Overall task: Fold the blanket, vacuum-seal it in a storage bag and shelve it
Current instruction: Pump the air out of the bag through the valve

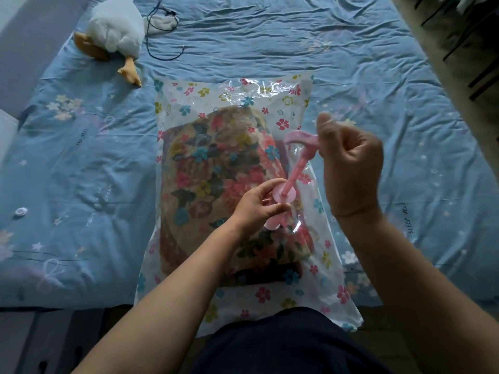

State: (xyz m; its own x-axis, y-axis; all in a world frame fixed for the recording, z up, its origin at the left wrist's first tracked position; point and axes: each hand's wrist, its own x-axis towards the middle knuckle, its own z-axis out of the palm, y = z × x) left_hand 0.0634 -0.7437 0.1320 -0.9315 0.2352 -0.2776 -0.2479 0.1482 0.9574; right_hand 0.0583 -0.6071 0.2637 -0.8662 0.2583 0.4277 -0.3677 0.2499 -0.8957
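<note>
Pumping step. The folded blanket (216, 184) lies inside the storage bag (270, 85), flat on the bed (378, 63) right in front of you. Your left hand (256, 203) curls round the barrel of the pump (295, 168), steadying it upright on the bag. Your right hand (351, 163) is clenched on the pump's handle, rod drawn out. The bag looks loose and wrinkled, so there is likely plenty of air inside. Next: push straight down with the base kept seated, then repeat.

Dim, flat, bluish light with faint shadows. Glare streaks the bag (270, 86) beyond the right hand (351, 171), which is slightly blurred. Edges bow.
</note>
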